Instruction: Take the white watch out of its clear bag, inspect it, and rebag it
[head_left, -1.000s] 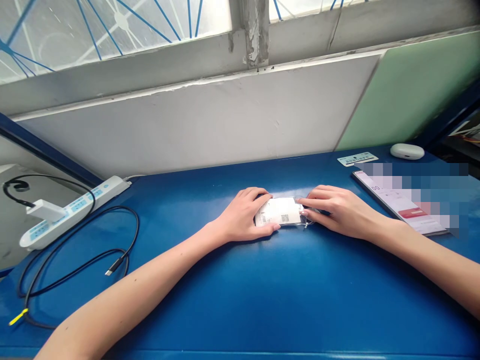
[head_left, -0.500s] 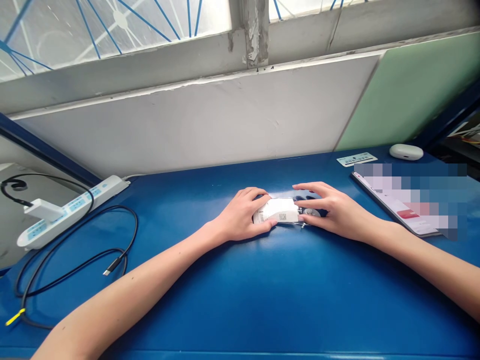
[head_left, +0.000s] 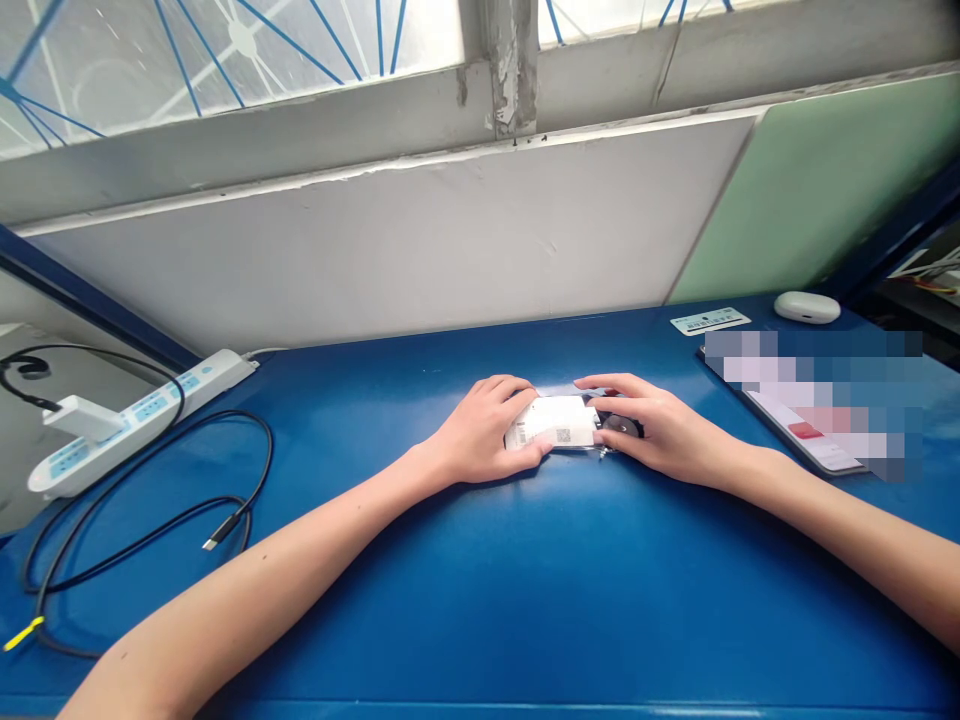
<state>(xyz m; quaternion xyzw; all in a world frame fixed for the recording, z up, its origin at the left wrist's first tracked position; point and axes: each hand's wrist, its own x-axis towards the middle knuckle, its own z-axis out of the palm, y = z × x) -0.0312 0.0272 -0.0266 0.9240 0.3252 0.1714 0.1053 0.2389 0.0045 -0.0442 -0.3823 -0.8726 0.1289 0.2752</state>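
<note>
A small white packet (head_left: pixel 555 422) with a printed square code and fine print lies in the middle of the blue table, with clear plastic film around its edges. My left hand (head_left: pixel 487 430) is closed over its left end, thumb along the near edge and fingers over the far side. At the right end, my right hand (head_left: pixel 645 425) curls its thumb and fingers around a dark rounded object (head_left: pixel 624 426), partly hidden under the palm. Its fingertips touch the packet's right edge. What kind of thing the dark object is, I cannot make out.
On the left are a white power strip (head_left: pixel 154 408) with a plugged-in charger (head_left: pixel 82 420) and a looped black cable (head_left: pixel 262 440). To the right lie a phone (head_left: pixel 832 455), partly blurred out, a card (head_left: pixel 710 320) and a white earbud case (head_left: pixel 807 307). A wall panel (head_left: pixel 420 250) stands behind the table (head_left: pixel 480 600).
My right hand has shifted slightly left, its fingers curling closer around the dark object. The left hand and the packet have stayed nearly still.
</note>
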